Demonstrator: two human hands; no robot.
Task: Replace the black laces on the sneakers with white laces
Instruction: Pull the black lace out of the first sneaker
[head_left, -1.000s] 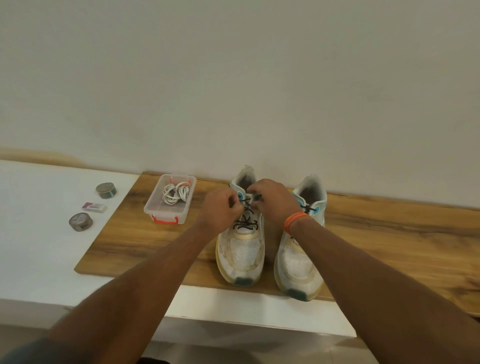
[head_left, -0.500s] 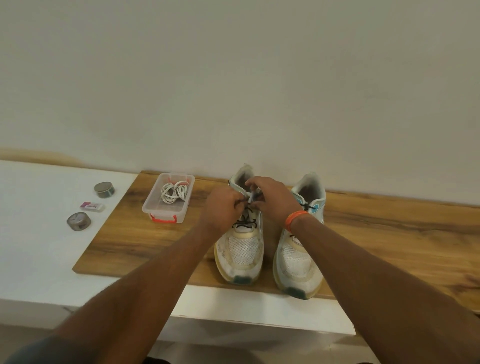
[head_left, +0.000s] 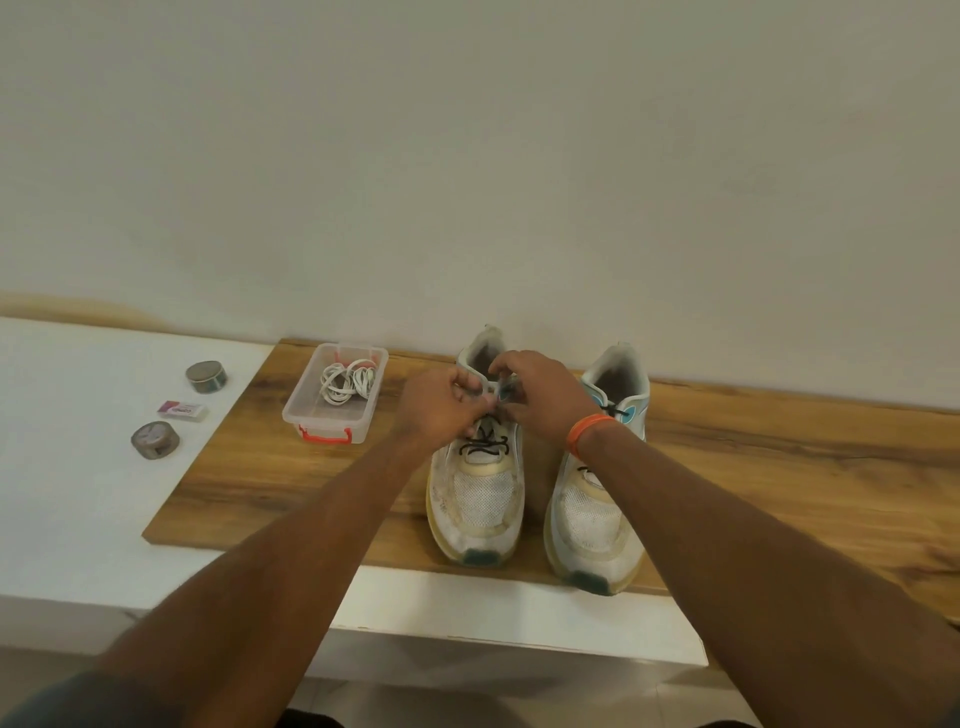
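Both hands, left hand (head_left: 441, 410) and right hand (head_left: 540, 400), pinching the black lace (head_left: 485, 447) at twelve o'clock of the left sneaker (head_left: 478, 499); easing it out eyelet by eyelet, steadying the tongue.

Bare forearms, an orange wristband (head_left: 589, 427) on the right wrist, dark sleeve (head_left: 78, 701) at left.

Two worn white mesh sneakers (head_left: 477, 493) (head_left: 597, 509); one clear plastic box (head_left: 332, 415); two round grey tins (head_left: 207, 376) (head_left: 155, 439); one small white-pink packet (head_left: 182, 409).

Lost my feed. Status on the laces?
Both hands pinching black lace atop left sneaker. White laces still boxed. Nothing blocking.
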